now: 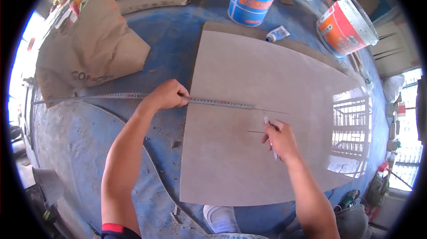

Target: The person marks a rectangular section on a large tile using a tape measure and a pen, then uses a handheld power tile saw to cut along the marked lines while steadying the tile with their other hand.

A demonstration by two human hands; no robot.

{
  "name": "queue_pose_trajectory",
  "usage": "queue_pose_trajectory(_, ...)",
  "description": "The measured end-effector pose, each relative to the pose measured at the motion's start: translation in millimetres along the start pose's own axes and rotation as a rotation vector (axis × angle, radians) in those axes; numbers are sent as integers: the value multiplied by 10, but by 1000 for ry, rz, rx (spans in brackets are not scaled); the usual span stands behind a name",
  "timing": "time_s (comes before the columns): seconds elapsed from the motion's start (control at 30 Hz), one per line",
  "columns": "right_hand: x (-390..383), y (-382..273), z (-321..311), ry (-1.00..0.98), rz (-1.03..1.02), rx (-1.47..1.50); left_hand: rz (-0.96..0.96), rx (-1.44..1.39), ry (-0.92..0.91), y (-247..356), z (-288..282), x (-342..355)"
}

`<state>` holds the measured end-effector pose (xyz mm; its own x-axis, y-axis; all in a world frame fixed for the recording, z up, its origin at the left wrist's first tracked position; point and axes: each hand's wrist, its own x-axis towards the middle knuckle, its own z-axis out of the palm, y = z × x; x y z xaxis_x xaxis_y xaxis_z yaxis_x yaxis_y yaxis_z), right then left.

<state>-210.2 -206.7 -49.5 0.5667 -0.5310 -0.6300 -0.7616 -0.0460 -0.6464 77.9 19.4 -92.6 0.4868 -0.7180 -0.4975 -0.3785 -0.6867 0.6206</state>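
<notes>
A: What is the left hand point(168, 95) doing?
B: It is closed around the tape measure point(227, 103), gripping it right at the left edge of the pale tile point(231, 163).

A: And where does the tape run?
B: One part reaches left, past the brown paper bag point(98, 48). The other lies across the tile and ends beside a thin dark line point(275, 111).

A: The right hand point(281, 139)?
B: Its fingers are wrapped around a white pen point(266, 119), upper end near that line. A second, shorter line point(254, 131) lies just left of the fingers.

A: What else is around the tile?
B: Beyond its far edge sit a blue tub point(251, 5) with a lid, a small tube point(278, 33) and a tilted orange-and-white bucket point(340, 28). A cable point(153, 163) curves over the blue floor point(164, 52) on the left.
</notes>
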Motion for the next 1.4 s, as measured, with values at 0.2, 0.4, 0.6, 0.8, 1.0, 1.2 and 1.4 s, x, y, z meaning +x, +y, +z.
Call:
queue_pose_trajectory(0.2,-34,-129,142,-19,26,-50,-65,-89,-38,-75,19,-64)
queue_pose_trajectory(0.4,-58,-258,166,-43,65,-65,-55,-40,-8,-46,21,-76)
queue_pose_trajectory(0.6,-26,-223,223,-38,56,-72,-48,-60,10,-45,37,-69)
queue_pose_trajectory(0.8,-37,-266,217,-44,60,-88,-97,-41,8,18,46,-72)
queue_pose_trajectory(1.0,-33,-296,234,-61,59,-105,-68,-67,9,-29,56,-61)
queue_pose_trajectory(1.2,-128,-310,211,-118,89,-144,-78,-4,-36,-57,87,-170)
queue_pose_trajectory(1.4,-263,-233,225,-178,127,-183,-101,-17,-47,-139,241,-359)
